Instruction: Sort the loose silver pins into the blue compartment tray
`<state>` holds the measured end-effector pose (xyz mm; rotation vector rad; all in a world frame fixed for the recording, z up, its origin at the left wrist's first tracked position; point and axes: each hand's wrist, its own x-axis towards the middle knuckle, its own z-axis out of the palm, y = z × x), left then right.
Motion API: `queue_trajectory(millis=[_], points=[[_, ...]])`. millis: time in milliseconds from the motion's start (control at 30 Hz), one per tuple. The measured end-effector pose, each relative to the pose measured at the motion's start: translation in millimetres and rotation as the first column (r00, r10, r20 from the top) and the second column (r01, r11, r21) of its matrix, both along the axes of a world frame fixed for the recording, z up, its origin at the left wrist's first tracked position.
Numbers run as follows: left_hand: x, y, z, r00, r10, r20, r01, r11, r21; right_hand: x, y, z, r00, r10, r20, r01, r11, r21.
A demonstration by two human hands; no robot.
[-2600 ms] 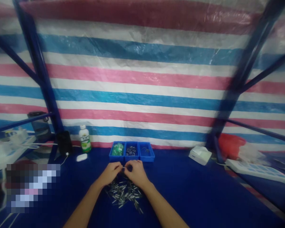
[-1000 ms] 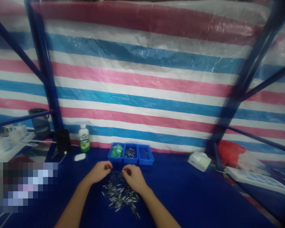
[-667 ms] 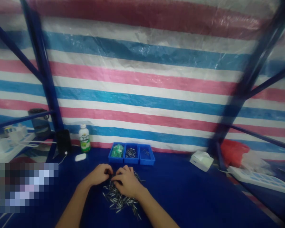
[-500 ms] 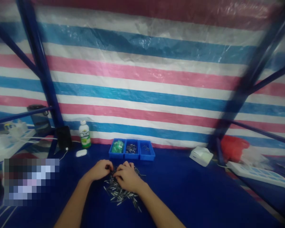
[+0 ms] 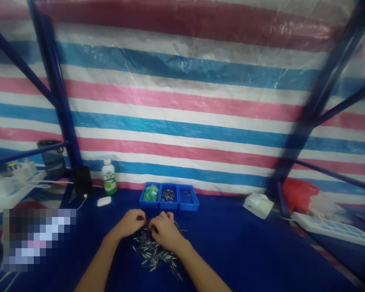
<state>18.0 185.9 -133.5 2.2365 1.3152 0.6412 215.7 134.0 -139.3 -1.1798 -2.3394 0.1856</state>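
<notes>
A loose pile of thin silvery metal pieces [image 5: 158, 255] lies on the dark blue tabletop. At the pile's upper left edge is my left hand [image 5: 133, 222], its fingers curled together; whatever they pinch is too small to make out. My right hand [image 5: 164, 229] rests over the top of the pile with bent fingers, its fingertips close to the left hand's and their contents hidden. Beyond the hands stand three joined blue bins: the left bin [image 5: 141, 198] holds green packets, the middle bin [image 5: 169, 206] many small metal parts, the right bin [image 5: 189, 206] a few thin pieces.
A white-capped bottle [image 5: 109, 178], a white case [image 5: 104, 201] and a black device [image 5: 82, 181] are at the back left. A tissue pack [image 5: 258, 205] lies to the right, with a power strip [image 5: 333, 229] and red bag [image 5: 299, 194] farther right. Blue frame posts flank both sides.
The whole view has tilted slightly upward, so the table things appear lower. My right hand has shifted slightly away from the left, leaving a small gap between them.
</notes>
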Motion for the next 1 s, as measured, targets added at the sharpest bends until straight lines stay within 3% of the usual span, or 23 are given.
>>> queue_trajectory(millis=[167,433,800,1000], points=[[15,-6,5.3,0.996,-0.019,0.091,0.014,0.998,0.058,3,-1,1.6,0.994,-0.056,-0.097,0.056,0.998,0.004],[28,-16,16.0,0.968,-0.086,0.237,0.108,0.991,-0.079,19,4,5.8,0.948,-0.125,-0.293,0.13,0.991,-0.001],[32,-8,3.6,0.938,-0.047,0.343,0.086,0.991,-0.098,25,6,5.7,0.861,-0.244,-0.446,0.18,0.967,-0.181],[33,-5,2.3,0.952,-0.038,0.305,0.068,0.994,-0.088,26,11,1.9,0.842,-0.252,-0.476,0.164,0.962,-0.218]])
